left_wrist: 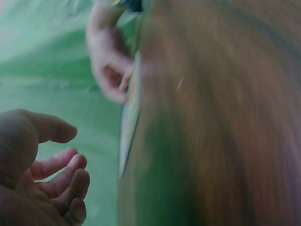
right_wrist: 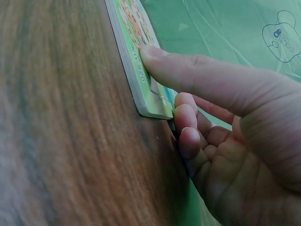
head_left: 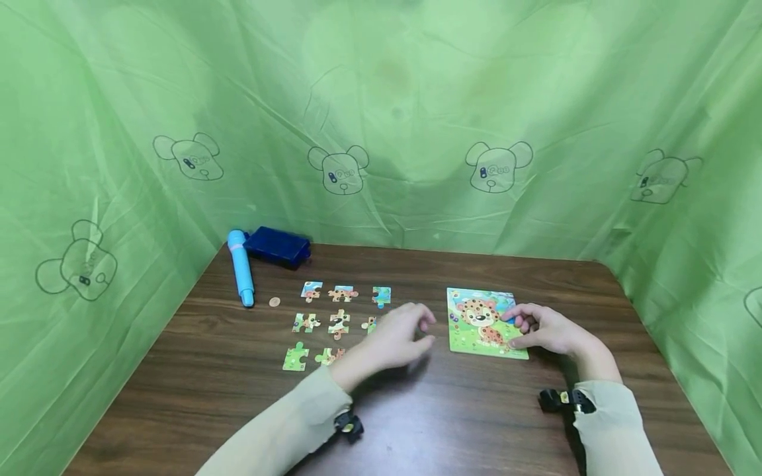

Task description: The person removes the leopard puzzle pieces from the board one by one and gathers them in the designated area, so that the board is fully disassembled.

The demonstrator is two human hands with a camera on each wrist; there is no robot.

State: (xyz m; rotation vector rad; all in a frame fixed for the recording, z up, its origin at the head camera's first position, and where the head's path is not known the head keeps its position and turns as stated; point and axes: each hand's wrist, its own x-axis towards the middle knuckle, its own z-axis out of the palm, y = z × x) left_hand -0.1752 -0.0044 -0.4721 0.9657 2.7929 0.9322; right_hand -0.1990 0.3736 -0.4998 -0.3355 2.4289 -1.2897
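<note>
1. Here, the right hand (head_left: 544, 328) has its grip on the puzzle board (head_left: 483, 324), thumb on top, fingers curled at its right edge.
2. The left hand (head_left: 400, 339) hovers half-open, holding nothing, just left of the board, with loose puzzle pieces (head_left: 338, 322) on the desk (head_left: 464, 416) beyond it.

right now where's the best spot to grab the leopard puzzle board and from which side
Probably the right edge of the board, come at from the right. It lies flat on the table, so only its thin rim offers a hold. The right hand already has its thumb on top near that corner with fingers curled at the edge; the left hand hovers clear.
</note>
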